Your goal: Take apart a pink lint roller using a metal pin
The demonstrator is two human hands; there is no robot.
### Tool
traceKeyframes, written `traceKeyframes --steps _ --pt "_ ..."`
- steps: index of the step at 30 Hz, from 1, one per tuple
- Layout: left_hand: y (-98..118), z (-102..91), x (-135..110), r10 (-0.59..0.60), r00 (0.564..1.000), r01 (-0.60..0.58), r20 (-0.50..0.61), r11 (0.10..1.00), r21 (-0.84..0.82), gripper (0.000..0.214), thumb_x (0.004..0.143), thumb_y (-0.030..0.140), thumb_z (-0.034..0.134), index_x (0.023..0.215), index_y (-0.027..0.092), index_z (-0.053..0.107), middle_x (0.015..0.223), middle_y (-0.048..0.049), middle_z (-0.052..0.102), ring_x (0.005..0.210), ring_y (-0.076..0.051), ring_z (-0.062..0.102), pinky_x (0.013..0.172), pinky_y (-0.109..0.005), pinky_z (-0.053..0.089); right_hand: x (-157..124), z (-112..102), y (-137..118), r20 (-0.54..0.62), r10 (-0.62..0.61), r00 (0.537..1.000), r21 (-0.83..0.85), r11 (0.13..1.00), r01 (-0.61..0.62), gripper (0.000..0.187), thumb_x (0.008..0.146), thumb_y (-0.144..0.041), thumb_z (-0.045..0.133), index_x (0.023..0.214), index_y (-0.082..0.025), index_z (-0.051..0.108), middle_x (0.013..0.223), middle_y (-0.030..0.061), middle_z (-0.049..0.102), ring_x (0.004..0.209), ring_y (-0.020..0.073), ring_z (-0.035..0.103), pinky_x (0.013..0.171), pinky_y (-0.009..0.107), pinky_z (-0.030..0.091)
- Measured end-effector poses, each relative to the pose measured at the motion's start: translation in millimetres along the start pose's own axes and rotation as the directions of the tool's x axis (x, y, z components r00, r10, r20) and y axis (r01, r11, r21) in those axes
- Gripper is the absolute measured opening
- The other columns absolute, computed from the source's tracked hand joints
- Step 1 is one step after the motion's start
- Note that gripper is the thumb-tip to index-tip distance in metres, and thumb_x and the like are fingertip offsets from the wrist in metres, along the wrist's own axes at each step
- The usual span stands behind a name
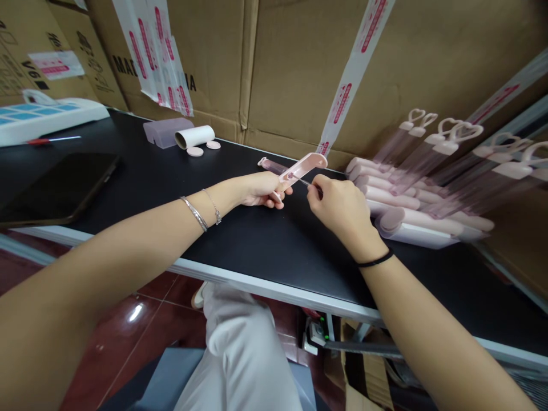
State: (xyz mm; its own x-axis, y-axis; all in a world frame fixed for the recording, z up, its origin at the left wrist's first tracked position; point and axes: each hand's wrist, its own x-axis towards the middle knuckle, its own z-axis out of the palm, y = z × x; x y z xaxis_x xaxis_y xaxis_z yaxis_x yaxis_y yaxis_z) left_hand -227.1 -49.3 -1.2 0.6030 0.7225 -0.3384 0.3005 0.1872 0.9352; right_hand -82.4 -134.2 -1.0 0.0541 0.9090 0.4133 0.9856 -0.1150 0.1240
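Observation:
My left hand [262,189] is closed around the lower end of a pale pink, trough-shaped plastic piece [306,165] and holds it tilted above the table. In my right hand [341,208] is a screwdriver [303,181]; its thin metal shaft points into the hollow of the pink piece, while my fingers hide its handle. Whether the tip touches anything is too small to tell. Just behind my left hand lies a translucent pink tube with a small looped end [270,165], partly covered by the pink piece.
On the right stand blurred clear tubes with heart-shaped tops [445,142], beside stacked pink rolls [394,197]. A white cylinder [199,136], pink discs [195,152] and a lilac case [165,132] sit at the back. A phone [64,182], red-handled screwdriver [40,141] and power strip [55,117] lie left.

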Motion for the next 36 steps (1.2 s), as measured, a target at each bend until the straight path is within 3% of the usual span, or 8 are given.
traceKeyframes --steps 22,30,36 --pt "-2.5 -1.6 3.0 0.018 0.999 -0.017 0.029 1.0 -0.02 0.022 0.09 0.004 0.034 0.074 0.015 0.044 0.045 0.0055 0.038 0.037 -0.005 0.045 0.037 -0.013 0.025 -2.1 -3.3 -2.3 0.014 0.034 0.999 -0.043 0.999 -0.034 0.026 0.09 -0.029 0.039 0.09 -0.019 0.062 0.079 0.0112 0.069 0.073 0.0257 0.064 0.056 0.029 0.031" --pt "-3.0 -2.3 6.2 -0.026 0.997 0.023 0.078 0.999 0.047 0.028 0.09 0.006 0.034 0.065 0.017 0.039 0.045 0.0054 0.038 0.039 -0.005 0.045 0.037 -0.012 0.028 -15.5 -10.3 -26.1 0.038 -0.043 0.998 -0.177 0.983 0.049 0.025 0.089 -0.013 0.037 0.1 -0.013 0.059 0.087 0.0141 0.067 0.074 0.0238 0.068 0.054 0.026 0.037" --pt "-4.8 -4.9 6.6 -0.025 0.996 0.022 0.09 0.999 0.042 0.025 0.087 0.003 0.038 0.066 0.017 0.041 0.047 0.0039 0.042 0.043 -0.005 0.048 0.037 -0.009 0.028 -14.1 -11.1 -34.7 0.085 -0.06 0.995 -0.159 0.985 0.073 0.033 0.091 -0.008 0.026 0.1 -0.01 0.058 0.09 0.0183 0.066 0.078 0.0256 0.069 0.053 0.027 0.037"
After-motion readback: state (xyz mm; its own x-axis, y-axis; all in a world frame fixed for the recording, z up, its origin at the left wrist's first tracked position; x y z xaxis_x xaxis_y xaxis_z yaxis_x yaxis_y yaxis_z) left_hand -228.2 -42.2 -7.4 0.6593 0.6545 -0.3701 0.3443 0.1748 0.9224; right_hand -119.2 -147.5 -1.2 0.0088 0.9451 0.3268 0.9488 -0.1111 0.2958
